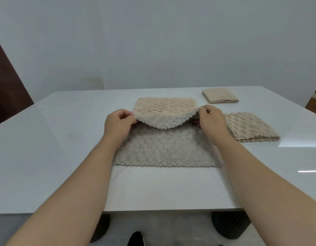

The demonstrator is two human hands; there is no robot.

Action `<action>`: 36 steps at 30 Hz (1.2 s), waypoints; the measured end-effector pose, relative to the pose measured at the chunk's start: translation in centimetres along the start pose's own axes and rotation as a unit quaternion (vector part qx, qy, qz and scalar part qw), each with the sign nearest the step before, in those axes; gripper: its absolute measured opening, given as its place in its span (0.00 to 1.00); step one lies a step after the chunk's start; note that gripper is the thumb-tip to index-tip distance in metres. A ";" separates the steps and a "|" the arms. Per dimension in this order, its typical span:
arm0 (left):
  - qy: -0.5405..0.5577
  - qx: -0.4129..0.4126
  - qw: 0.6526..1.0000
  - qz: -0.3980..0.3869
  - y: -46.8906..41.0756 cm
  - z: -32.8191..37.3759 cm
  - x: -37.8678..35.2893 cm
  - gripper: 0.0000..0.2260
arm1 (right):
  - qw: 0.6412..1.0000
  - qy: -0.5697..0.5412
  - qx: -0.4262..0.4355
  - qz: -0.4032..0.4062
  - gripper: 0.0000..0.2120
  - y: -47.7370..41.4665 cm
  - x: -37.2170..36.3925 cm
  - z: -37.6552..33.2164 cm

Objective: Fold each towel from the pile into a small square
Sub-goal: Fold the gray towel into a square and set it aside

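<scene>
Beige textured towel [164, 150] laid on white table [47, 139], far half turned over toward person, held edge sagging in middle. Held edge's left corner pinched by left hand [118, 123], right corner by right hand [211, 119]. Layered towel stack [251, 126] placed just right of towel; small folded towel [220, 95] placed beyond-right.

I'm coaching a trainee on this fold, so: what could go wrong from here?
The lifted edge of the towel sags between the left hand and right hand, so its middle may touch down first and bunch, leaving uneven edges. The right forearm lies close to the nearer towel stack and could nudge it askew.
</scene>
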State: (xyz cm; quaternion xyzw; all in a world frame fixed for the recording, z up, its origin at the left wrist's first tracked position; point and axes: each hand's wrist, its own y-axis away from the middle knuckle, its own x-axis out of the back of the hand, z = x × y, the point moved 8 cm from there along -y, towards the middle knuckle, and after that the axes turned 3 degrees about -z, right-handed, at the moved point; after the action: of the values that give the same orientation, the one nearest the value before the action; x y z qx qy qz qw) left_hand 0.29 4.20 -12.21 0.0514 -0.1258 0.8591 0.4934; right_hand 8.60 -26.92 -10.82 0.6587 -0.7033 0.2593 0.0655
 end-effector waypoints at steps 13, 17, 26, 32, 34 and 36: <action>-0.110 -0.042 0.992 -0.054 7.1 -0.4 3.4 0.12 | 0.993 0.098 0.035 -0.060 0.08 8.0 4.0 0.2; -0.178 -0.064 0.978 -0.089 8.7 -0.9 3.3 0.14 | 0.985 0.116 0.062 -0.114 0.08 10.1 3.1 1.2; -0.207 -0.082 0.973 -0.055 10.0 -1.0 3.8 0.10 | 0.986 0.130 0.078 -0.073 0.08 10.6 3.2 1.8; -0.230 -0.100 0.966 -0.060 10.2 -0.9 3.4 0.10 | 0.972 0.191 0.113 -0.080 0.08 10.9 2.6 1.5; -0.236 -0.099 0.965 -0.059 10.2 -1.0 3.4 0.10 | 0.970 0.199 0.120 -0.078 0.08 10.9 2.5 1.5; -0.240 -0.096 0.964 -0.057 10.2 -1.0 3.3 0.09 | 0.969 0.201 0.124 -0.077 0.07 10.8 2.5 1.5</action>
State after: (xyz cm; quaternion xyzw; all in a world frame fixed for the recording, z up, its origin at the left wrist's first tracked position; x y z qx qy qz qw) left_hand -10.10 2.29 -14.22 0.2156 -0.3198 0.7758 0.4994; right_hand -1.77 -29.88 -14.01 0.6479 -0.5856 0.4657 0.1430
